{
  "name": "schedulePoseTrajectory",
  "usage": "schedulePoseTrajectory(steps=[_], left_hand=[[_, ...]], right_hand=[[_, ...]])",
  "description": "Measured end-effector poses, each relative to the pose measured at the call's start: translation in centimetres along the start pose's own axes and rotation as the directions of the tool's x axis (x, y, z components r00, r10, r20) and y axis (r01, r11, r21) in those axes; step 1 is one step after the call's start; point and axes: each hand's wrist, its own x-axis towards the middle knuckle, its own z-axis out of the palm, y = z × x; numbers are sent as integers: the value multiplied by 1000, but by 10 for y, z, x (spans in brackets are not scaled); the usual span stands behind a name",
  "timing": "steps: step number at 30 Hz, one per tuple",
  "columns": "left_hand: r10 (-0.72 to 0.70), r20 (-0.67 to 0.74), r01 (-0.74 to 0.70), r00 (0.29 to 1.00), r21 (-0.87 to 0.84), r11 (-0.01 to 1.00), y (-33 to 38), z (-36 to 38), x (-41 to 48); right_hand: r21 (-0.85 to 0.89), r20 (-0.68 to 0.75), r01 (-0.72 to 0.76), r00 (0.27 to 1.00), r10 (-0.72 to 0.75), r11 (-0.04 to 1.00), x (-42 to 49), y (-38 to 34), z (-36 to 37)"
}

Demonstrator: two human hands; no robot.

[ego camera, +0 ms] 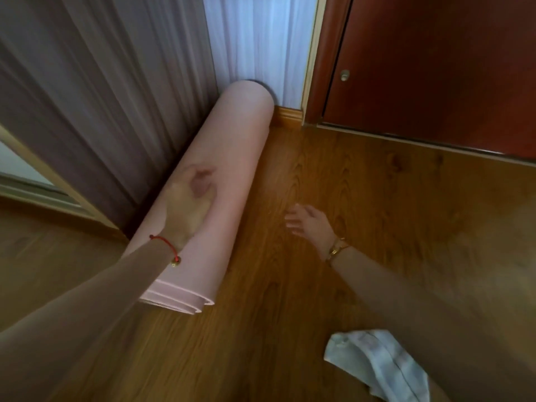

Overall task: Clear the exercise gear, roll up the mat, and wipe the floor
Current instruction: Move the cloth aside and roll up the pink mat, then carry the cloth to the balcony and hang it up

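Two hands are at work over the wooden floor (333, 175). The left hand (188, 198) lies flat and open on top of the rolled pink mat (232, 158), pressing it rather than gripping; motion blur makes the fingers hard to read, so that is my best reading. The right hand (304, 220) hovers open and empty just above the boards, beside the roll. The mat lies fully rolled along the floor's edge against the grey curtain (101, 97), its far end near the corner by the white sheer curtain (261, 39) and the dark red door (435, 68). To finish well, nudge the roll snug to the wall so its loose layers at the near end cannot spring open. A pale cloth (377, 364) waits on the floor nearby, likely for wiping next.
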Motion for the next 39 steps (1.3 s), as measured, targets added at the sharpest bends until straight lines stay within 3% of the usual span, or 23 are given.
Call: schedulePoseTrajectory(steps=[2,4,7,12,14,16,19,21,24,27,30,33,39], left_hand=[[86,81,-87,993,0,996,26,21,-23],[107,247,-95,963,-60,994,46,43,-46],[131,508,-84,852,-115,990,66,76,-75],[174,721,-157,671,-91,983,89,121,-123],[192,791,-227,581,-69,971,91,135,-143],[193,856,-306,481,-42,951,93,148,-161],[172,935,-452,309,-15,892,96,162,-185],[147,962,-573,231,12,820,96,169,-199],[70,962,-683,265,136,718,89,176,-219],[-34,944,-692,329,266,671,80,181,-229],[33,931,-675,364,239,698,73,188,-225],[30,906,-520,422,215,827,72,196,-212],[-23,796,-151,604,143,978,108,220,-156]], right_hand=[[-84,-38,37,998,-40,996,-27,13,-33],[-143,-86,36,995,-49,989,-52,28,-65],[-180,-155,19,987,-48,983,-87,49,-104],[-410,-275,6,953,-130,912,-136,81,-148],[-649,-218,6,957,-194,760,-154,98,-161],[-828,-112,-8,982,-152,561,-172,115,-172],[-941,21,39,998,-56,336,-195,133,-178],[-974,115,126,991,-68,188,-209,143,-174],[-960,233,249,964,-130,128,-228,163,-153],[-967,223,236,967,-123,97,-232,186,-137],[-970,177,205,964,-198,132,-227,195,-140],[-942,119,194,956,-270,273,-223,188,-156],[-801,-259,-82,941,-219,593,-191,137,-205]])
